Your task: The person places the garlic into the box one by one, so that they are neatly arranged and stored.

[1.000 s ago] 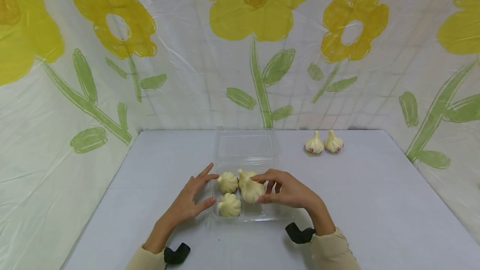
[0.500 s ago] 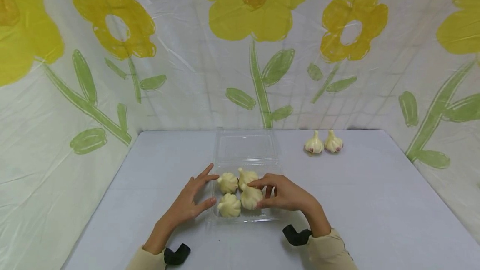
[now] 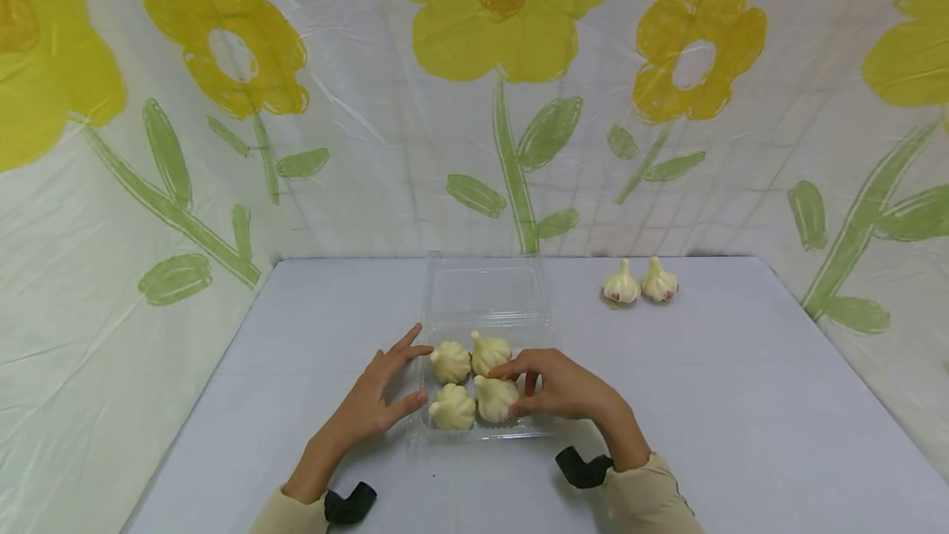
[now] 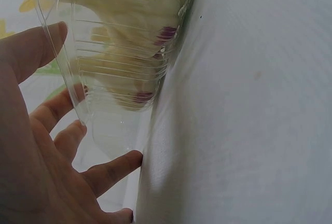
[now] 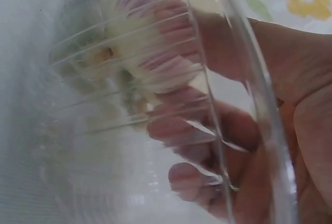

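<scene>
My right hand [image 3: 563, 384] pinches a garlic bulb [image 3: 495, 399] between thumb and fingers, low in the front of a clear plastic clamshell box [image 3: 511, 428]. Through the box wall, the right wrist view shows this bulb's purple-streaked base [image 5: 155, 37] with fingers around it. Three more bulbs sit in the box: one back left [image 3: 450, 362], one front left [image 3: 453, 408] and one behind the held bulb [image 3: 490, 352]. My left hand [image 3: 381, 394] is spread at the box's left side, its thumb [image 4: 57, 35] and some fingertips touching the clear rim.
Two garlic bulbs [image 3: 621, 283] stand side by side at the table's back right. The box's transparent lid [image 3: 485, 287] lies folded back toward the flower-printed curtain [image 3: 356, 188]. A pale cloth covers the table [image 3: 741, 402]. Dark wrist mounts [image 3: 582, 468] sit at both sleeves.
My right hand has lowered the garlic bulb toward the front of the box, uncovering more of the bulb behind it. The left hand has stayed in place.
</scene>
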`<state>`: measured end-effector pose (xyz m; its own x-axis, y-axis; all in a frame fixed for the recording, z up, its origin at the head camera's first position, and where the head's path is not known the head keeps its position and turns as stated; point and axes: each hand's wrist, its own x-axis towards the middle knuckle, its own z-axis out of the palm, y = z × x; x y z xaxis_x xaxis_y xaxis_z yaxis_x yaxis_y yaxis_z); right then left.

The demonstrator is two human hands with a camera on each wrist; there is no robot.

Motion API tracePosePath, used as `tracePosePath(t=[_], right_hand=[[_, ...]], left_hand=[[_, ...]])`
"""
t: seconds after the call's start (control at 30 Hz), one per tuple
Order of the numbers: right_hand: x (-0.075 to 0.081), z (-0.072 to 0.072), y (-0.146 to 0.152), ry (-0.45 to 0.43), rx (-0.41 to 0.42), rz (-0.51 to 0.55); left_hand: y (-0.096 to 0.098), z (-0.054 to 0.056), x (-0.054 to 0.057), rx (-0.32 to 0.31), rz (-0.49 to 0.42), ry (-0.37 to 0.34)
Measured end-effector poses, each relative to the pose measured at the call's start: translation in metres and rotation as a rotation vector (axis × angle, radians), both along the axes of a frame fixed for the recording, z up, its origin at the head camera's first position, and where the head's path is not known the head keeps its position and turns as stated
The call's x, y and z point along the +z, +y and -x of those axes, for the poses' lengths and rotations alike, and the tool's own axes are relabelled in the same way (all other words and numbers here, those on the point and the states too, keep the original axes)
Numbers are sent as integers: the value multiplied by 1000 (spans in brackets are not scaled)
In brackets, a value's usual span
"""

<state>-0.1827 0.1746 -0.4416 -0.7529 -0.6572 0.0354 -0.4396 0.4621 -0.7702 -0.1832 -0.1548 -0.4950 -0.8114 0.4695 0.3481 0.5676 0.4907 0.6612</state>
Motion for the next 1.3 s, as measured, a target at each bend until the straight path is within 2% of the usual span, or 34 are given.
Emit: tracePosePath(t=[0.27, 0.97, 1.3], right_hand=[[0, -1, -1, 19, -9, -33], [1, -2, -2, -20, -44, -52], [5, -1, 3, 15, -41, -41]], left_hand=[[0, 0, -1, -5, -1, -6], [0, 0, -1, -6, -6, -1], [0, 0, -2, -2, -6, -4]])
